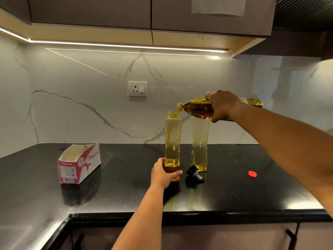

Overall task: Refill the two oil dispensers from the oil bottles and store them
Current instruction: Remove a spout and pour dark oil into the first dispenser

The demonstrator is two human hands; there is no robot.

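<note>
Oil bottle [197, 110] tilted over dispenser [172, 139]

We see a kitchen corner. The wall [90, 98] behind is white marble with grey veins, and a white socket [137, 88] with a switch is set into it. Above hang brown cupboards [90, 11], and on one door a sheet of paper [218, 5] is fixed; we cannot read its text. Under the cupboards a light strip [126, 46] shines and reflects on the wall. The surface [126, 195] is black polished stone, bending around the corner at the left. Below it we see cabinet fronts with dark handles [291, 235].
</note>
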